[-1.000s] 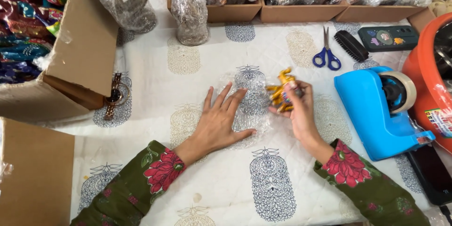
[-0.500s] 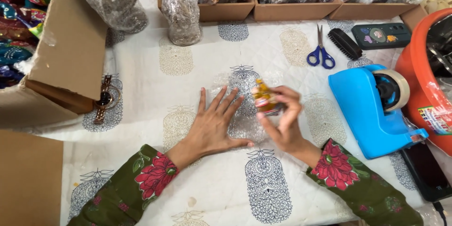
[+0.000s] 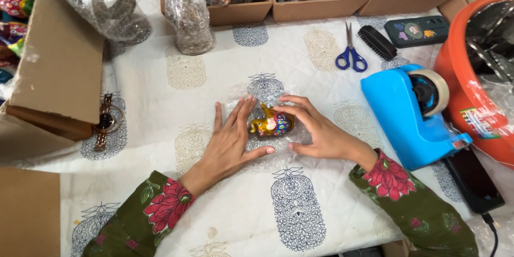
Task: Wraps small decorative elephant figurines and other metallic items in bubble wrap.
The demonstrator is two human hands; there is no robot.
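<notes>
i see my left hand (image 3: 230, 142) lying flat on a sheet of clear bubble wrap (image 3: 251, 96) spread over the printed white tablecloth (image 3: 182, 75), fingers spread wide and pointing away from me, the thumb stretched out to the right under a small figurine (image 3: 272, 124). the figurine is gold with bright painted patches, and it lies on the wrap in the middle of the table, right between my hands. my right hand (image 3: 316, 131) is just to its right, fingers wide and curved around it, fingertips touching its far and right sides; neither hand is gripping it, both are cupping it against the wrap.

to the right sits a blue tape dispenser (image 3: 407, 112) with a roll of tape on it, and beyond that, at the right edge, an orange tub (image 3: 463, 75). near the dispenser's near end lies a black phone (image 3: 474, 179). farther away are blue-handled scissors (image 3: 350, 56), a black brush (image 3: 377, 43) and a dark device (image 3: 416, 30). along the far edge stand cardboard trays (image 3: 321, 8) full of wrapped bundles, and one wrapped bundle (image 3: 188, 19) stands on the cloth in front of them. on the left is an open cardboard box (image 3: 59, 64), with a wristwatch (image 3: 106, 122) lying just beside it.
</notes>
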